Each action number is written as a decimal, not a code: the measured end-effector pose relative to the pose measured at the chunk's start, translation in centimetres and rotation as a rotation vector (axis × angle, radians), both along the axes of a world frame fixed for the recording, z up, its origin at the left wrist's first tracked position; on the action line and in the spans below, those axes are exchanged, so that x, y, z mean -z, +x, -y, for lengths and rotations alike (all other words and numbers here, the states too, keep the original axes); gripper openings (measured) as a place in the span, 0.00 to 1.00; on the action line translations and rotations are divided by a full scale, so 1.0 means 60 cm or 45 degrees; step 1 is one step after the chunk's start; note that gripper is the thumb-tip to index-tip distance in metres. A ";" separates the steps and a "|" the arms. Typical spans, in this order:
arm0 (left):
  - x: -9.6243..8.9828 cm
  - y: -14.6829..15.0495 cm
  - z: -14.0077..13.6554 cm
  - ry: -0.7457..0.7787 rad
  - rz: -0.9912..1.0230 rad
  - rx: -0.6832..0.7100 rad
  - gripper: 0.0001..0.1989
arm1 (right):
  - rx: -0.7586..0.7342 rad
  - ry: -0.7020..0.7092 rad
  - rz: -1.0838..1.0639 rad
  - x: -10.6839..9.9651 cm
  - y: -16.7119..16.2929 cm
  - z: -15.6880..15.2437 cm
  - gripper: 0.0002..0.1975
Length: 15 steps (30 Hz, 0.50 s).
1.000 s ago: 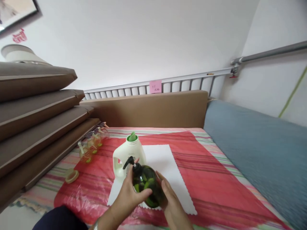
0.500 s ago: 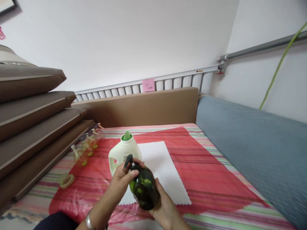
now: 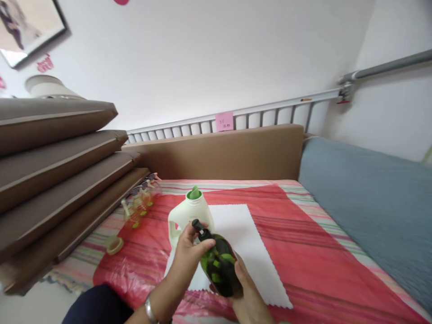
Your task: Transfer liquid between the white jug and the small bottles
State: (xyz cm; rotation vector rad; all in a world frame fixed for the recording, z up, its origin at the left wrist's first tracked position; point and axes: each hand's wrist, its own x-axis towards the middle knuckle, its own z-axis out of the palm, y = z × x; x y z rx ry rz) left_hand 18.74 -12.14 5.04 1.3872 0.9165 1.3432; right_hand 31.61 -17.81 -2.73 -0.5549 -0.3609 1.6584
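A dark green pump bottle (image 3: pixel 221 265) is held tilted in both hands above a white sheet (image 3: pixel 236 220). My left hand (image 3: pixel 191 247) is closed round its neck, just under the black pump head (image 3: pixel 199 226). Lower down, my right hand (image 3: pixel 248 283) grips the side and base of the bottle. Just behind them a pale green jug (image 3: pixel 191 211) stands upright, its green spout showing in the open mouth. A round pale green cap (image 3: pixel 114 245) lies on the left of the bed.
Several clear pump bottles (image 3: pixel 135 209) stand along the left, beside stacked brown cushions (image 3: pixel 60 135). Red plastic film (image 3: pixel 286 252) covers the striped sheet (image 3: pixel 324 216). A brown headboard (image 3: pixel 219 157) and a blue padded side (image 3: pixel 364 193) border the bed.
The view has swung left, so everything sits farther right in the picture. The pump bottle stays in both hands, and its pump head has turned.
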 end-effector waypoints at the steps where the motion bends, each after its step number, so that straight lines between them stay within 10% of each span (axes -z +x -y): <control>1: -0.001 -0.001 0.002 -0.005 0.002 0.056 0.22 | 0.000 -0.016 0.001 0.002 -0.001 0.000 0.28; 5: -0.013 -0.007 0.012 -0.098 0.040 0.402 0.19 | -0.087 -0.037 -0.014 0.004 0.000 -0.001 0.30; 11: -0.010 0.006 0.020 -0.046 0.123 0.073 0.12 | 0.019 -0.042 0.035 0.004 -0.006 -0.004 0.29; 15: -0.011 -0.003 0.020 -0.141 0.144 0.332 0.18 | -0.027 -0.105 -0.054 0.010 -0.004 -0.007 0.33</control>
